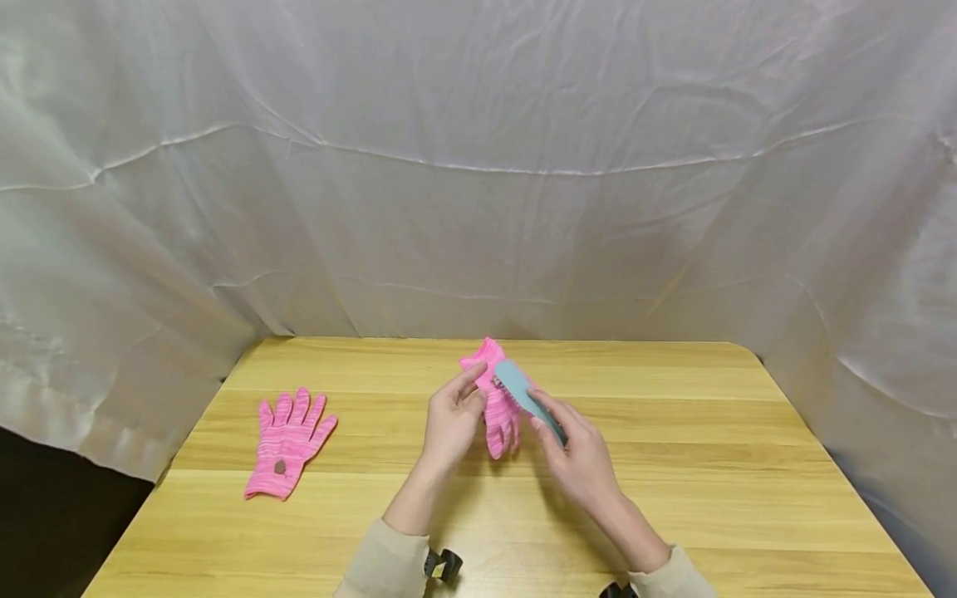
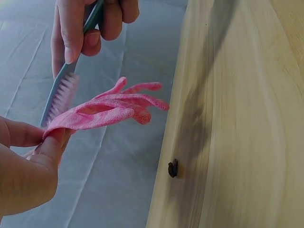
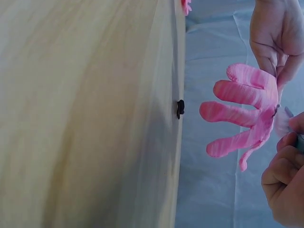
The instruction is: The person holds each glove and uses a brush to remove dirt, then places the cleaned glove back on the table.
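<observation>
A pink knitted glove (image 1: pixel 495 415) hangs above the table with its fingers pointing down. My left hand (image 1: pixel 452 419) pinches it between thumb and fingers at one side, seen closely in the left wrist view. My right hand (image 1: pixel 579 453) grips the handle of a blue-green brush (image 1: pixel 516 384). The brush's pale bristles (image 2: pixel 64 95) face the glove and appear to touch it near the pinched part. In the right wrist view, a small dark spot (image 3: pixel 276 110) shows on the glove beside the bristles. Part of the brush is hidden there by my right hand.
A second pink glove (image 1: pixel 287 436) lies flat on the wooden table (image 1: pixel 710 465) at the left, with a brown patch (image 1: pixel 280 467) near its cuff. A small dark object (image 2: pixel 173 168) sits at the table's edge. Grey cloth (image 1: pixel 523 232) hangs behind and along the sides.
</observation>
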A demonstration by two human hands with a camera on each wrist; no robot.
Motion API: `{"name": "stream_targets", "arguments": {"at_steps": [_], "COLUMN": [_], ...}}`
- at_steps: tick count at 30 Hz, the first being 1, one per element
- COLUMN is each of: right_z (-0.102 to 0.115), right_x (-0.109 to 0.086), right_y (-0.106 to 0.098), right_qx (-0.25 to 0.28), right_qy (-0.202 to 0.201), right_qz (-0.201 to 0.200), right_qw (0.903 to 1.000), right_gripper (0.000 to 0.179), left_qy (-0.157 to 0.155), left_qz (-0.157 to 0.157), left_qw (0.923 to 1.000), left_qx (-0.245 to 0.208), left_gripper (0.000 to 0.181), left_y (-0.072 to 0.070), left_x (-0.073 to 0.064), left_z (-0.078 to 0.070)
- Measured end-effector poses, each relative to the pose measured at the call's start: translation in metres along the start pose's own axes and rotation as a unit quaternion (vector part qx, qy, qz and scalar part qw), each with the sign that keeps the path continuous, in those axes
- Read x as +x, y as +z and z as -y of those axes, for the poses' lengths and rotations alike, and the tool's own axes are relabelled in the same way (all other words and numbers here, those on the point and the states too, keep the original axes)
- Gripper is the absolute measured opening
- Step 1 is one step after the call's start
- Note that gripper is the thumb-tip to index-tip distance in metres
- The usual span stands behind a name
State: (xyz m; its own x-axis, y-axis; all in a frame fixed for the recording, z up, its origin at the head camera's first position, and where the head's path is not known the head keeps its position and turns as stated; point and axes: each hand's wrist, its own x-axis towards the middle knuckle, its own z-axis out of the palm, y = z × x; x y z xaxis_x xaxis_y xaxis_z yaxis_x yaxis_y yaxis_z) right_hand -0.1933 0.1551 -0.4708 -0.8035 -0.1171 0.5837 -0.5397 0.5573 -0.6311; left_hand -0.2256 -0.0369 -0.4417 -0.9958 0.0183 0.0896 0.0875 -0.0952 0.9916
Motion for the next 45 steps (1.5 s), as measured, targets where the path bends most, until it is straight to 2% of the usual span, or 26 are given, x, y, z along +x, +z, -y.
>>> {"name": "stream_targets", "arguments": {"at_steps": [9, 15, 22, 29, 35, 45], "right_z": [0.0005, 0.0026, 0.0047, 0.0059, 0.0066, 0.0024], "right_x": [0.0023, 0.0032, 0.0023, 0.0014, 0.0007, -0.0009], "right_y": [-0.0034, -0.0033, -0.0011, -0.0001, -0.0004, 0.0011], "right_qx": [0.026, 0.035, 0.042, 0.028, 0.016, -0.01], "right_qy": [0.034, 0.021, 0.004, -0.018, -0.01, 0.0], "right_qz": [-0.006, -0.012, 0.002, 0.009, 0.019, 0.013], "right_qw": [0.9991, 0.9991, 0.9991, 0.9994, 0.9996, 0.9999], "right_gripper": [0.041, 0.041, 0.042, 0.044, 0.043, 0.043], "left_qy": [0.0, 0.005, 0.011, 0.007, 0.006, 0.012], "left_qz": [-0.003, 0.005, 0.012, 0.014, 0.011, 0.008], "left_qw": [1.0, 0.9999, 0.9996, 0.9997, 0.9998, 0.9997], "left_qx": [0.001, 0.016, 0.022, 0.018, 0.018, 0.021], "left_gripper": [0.047, 0.046, 0.046, 0.045, 0.046, 0.045], "left_y": [-0.0007, -0.0005, 0.0015, 0.0036, 0.0041, 0.0033], "left_x": [0.0002, -0.0006, -0.0017, -0.0015, -0.0008, -0.0008], "left_z": [-0.0001, 0.002, 0.0037, 0.0055, 0.0048, 0.0017]}}
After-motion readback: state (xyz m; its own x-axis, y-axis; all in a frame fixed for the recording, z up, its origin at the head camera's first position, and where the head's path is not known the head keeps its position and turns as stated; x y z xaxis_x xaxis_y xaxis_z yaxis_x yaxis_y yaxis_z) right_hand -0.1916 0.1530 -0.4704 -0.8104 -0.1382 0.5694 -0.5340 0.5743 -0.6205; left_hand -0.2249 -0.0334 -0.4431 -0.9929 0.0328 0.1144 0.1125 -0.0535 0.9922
